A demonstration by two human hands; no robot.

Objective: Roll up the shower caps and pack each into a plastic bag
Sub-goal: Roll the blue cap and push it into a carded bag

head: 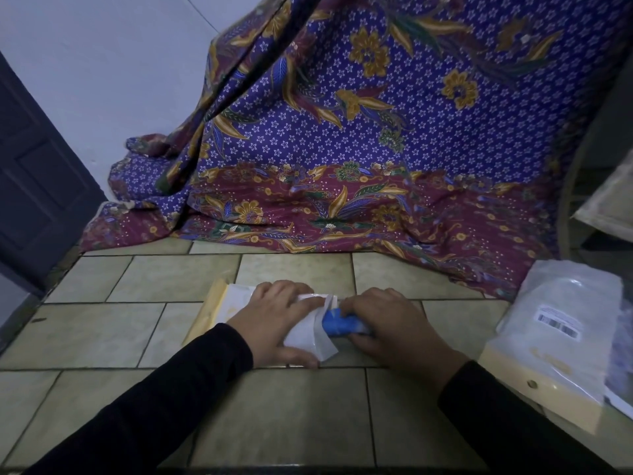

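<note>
Left hand (pixel 274 323) is curling round the plastic bag (pixel 306 335) on the counter (pixel 274 413); right hand (pixel 394 329) is clasping the rolled blue shower cap (pixel 337 324) at the bag's mouth.

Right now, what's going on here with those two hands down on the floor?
A person in dark sleeves is packing on a tiled floor. The left hand holds a small plastic bag, while the right hand grips a rolled blue shower cap at the bag's mouth. A larger labelled packet lies to the right.
</note>
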